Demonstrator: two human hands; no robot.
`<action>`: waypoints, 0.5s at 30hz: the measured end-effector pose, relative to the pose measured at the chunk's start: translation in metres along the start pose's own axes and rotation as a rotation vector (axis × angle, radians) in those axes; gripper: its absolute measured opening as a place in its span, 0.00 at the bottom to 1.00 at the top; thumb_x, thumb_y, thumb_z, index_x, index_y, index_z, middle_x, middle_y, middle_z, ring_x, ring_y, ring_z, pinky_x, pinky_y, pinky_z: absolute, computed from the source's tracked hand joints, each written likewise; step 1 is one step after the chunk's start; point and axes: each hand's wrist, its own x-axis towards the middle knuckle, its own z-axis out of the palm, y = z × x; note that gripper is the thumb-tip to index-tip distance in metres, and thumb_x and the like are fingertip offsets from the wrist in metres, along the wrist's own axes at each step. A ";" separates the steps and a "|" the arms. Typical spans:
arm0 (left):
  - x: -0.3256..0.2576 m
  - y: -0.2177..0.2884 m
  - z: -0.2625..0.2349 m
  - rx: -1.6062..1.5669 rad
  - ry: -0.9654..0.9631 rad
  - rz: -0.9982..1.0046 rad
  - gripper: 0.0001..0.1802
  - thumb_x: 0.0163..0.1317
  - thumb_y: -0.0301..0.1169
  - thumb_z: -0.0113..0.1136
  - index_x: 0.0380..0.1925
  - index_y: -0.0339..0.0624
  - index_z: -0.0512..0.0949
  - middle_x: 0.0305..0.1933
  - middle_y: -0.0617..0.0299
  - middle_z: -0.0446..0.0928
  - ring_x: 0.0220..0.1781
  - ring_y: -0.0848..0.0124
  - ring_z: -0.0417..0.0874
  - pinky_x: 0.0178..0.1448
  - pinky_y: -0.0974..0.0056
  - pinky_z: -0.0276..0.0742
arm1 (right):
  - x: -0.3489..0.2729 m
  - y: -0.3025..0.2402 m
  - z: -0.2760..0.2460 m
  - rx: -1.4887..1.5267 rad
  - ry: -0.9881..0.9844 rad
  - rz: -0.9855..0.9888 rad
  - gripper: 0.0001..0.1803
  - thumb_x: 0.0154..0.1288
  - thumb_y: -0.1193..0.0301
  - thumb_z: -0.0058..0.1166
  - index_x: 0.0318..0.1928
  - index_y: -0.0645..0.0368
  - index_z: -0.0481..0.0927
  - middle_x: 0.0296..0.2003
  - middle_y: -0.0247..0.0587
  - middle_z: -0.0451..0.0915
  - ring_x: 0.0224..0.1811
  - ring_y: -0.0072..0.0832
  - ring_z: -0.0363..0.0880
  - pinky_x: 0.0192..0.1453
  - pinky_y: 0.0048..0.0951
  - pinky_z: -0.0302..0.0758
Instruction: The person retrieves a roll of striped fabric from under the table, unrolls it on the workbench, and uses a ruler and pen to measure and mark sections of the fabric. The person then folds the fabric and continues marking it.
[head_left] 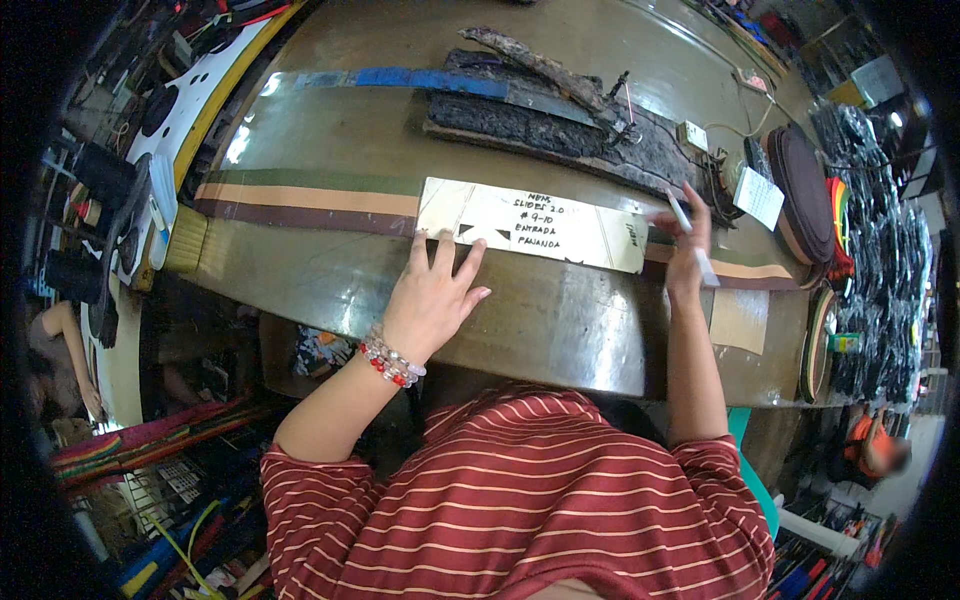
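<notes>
A cream-coloured cardboard template with handwriting and small dark cut-outs lies across a long striped strap in green, tan and dark brown. My left hand, with a beaded bracelet at the wrist, rests its spread fingertips on the template's lower left edge. The hand is open and grips nothing. At the template's right end, my right hand is closed round a slim white pen. The pen's two ends stick out above and below the fingers, apart from the template.
Behind the template lies a dark, worn board with a rough bar on top. Rolled brown strapping and a paper note are at the right. A brush and a machine stand left. Another person is at far right.
</notes>
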 end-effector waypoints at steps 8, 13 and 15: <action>0.000 0.001 -0.003 -0.043 0.044 -0.017 0.29 0.59 0.46 0.55 0.60 0.51 0.65 0.58 0.45 0.62 0.59 0.44 0.63 0.57 0.53 0.72 | -0.028 -0.050 0.125 -0.155 -0.614 0.103 0.09 0.54 0.71 0.56 0.35 0.64 0.79 0.30 0.45 0.82 0.29 0.29 0.81 0.36 0.27 0.76; -0.002 0.001 0.000 -0.083 0.070 -0.041 0.28 0.57 0.44 0.57 0.57 0.50 0.68 0.58 0.47 0.63 0.59 0.44 0.63 0.56 0.53 0.72 | -0.033 -0.026 0.150 -0.268 -0.526 0.125 0.09 0.51 0.71 0.57 0.32 0.63 0.80 0.25 0.47 0.81 0.26 0.31 0.81 0.34 0.28 0.76; -0.003 0.002 0.000 -0.064 0.079 -0.047 0.28 0.57 0.45 0.56 0.57 0.50 0.68 0.58 0.47 0.63 0.59 0.44 0.63 0.56 0.53 0.73 | -0.035 -0.027 0.152 -0.299 -0.536 0.105 0.08 0.51 0.72 0.56 0.31 0.63 0.79 0.24 0.47 0.81 0.26 0.30 0.81 0.33 0.28 0.75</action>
